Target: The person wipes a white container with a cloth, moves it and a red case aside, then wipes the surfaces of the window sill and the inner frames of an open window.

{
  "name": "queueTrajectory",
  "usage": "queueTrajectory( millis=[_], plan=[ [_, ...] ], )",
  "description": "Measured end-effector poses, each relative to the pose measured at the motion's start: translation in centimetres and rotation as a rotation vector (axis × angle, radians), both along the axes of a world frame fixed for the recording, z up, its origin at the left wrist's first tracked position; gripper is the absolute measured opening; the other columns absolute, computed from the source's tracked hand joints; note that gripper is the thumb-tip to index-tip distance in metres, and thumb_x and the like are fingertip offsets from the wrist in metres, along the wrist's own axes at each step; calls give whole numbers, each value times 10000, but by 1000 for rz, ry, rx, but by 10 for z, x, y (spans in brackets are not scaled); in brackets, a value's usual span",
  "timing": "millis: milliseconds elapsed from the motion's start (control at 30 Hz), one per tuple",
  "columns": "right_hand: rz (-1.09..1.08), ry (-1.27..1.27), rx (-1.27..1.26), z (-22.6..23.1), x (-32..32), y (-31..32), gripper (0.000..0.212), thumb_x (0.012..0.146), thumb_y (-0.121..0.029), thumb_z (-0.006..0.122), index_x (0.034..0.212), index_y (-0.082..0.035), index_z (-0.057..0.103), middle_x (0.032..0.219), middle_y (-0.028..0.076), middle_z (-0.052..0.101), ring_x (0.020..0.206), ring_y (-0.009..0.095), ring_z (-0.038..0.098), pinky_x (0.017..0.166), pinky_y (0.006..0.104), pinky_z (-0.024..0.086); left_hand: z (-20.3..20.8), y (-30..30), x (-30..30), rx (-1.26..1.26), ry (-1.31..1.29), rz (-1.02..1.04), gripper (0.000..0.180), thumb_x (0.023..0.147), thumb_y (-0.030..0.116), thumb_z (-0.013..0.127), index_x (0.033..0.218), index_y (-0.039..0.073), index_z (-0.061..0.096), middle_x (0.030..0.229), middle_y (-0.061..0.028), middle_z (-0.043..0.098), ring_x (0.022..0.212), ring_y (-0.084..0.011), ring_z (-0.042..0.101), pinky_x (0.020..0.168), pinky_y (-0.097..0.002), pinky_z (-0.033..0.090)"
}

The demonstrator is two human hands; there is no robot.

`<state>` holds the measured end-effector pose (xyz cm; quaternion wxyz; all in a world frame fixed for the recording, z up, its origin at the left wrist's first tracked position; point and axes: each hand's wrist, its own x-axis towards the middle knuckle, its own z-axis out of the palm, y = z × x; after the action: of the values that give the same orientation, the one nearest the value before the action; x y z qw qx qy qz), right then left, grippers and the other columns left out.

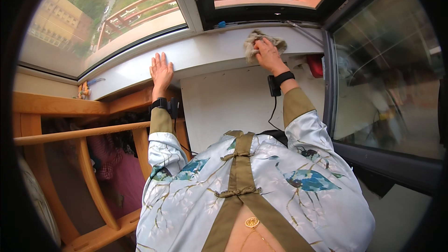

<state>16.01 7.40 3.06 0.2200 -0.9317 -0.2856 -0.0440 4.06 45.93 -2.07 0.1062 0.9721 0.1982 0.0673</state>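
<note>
My right hand (pixel 269 56) presses a crumpled grey-beige cloth (pixel 252 46) onto the white windowsill (pixel 210 49), close to the frame of the open window. Its fingers are bent over the top of the rag, and part of the fabric bunches out beyond them. Farther left, my left hand (pixel 161 71) rests flat on the same sill near its front edge, fingers stretched out and nothing in them. A black band with a small device sits on each wrist.
A dark-framed window sash (pixel 387 65) swings inward on the right. At left stands a wooden bed frame with rails (pixel 88 131) and pink bedding (pixel 122 179). Small orange figurines (pixel 84 90) occupy the sill's left end. A red object (pixel 315 65) lies below its right end.
</note>
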Motion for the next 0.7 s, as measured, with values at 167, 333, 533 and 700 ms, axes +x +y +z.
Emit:
queueTrajectory(
  millis=[167,333,533,700],
  plan=[
    [266,224,265,27,-10,14,141,767,9,511,899,-39,502,962,130,586,911,273,572,783,353,452,-1,1,-1,-1,20,4,563,894,375,338,1399,157,215,1468,-104,132,1355,-295,74,1069,-474,71],
    [284,620,769,48,18,14,171,859,-53,503,1024,-9,490,949,45,569,907,106,540,792,248,441,-3,1,-1,-12,20,-2,563,897,386,335,1398,159,218,1467,-107,131,1354,-298,76,1067,-475,75],
    [62,84,443,26,46,3,321,828,-147,563,1129,-50,506,1118,144,555,1053,256,529,887,340,421,-5,3,-2,17,7,-4,560,898,384,339,1398,161,217,1467,-105,131,1354,-298,76,1067,-478,71],
    [123,60,-245,18,1,40,476,769,-326,634,1197,-157,513,1367,132,344,1290,308,274,1037,480,226,0,-3,-5,8,-2,-7,561,894,360,355,1395,145,223,1467,-110,130,1352,-300,84,1070,-472,63]
  ],
)
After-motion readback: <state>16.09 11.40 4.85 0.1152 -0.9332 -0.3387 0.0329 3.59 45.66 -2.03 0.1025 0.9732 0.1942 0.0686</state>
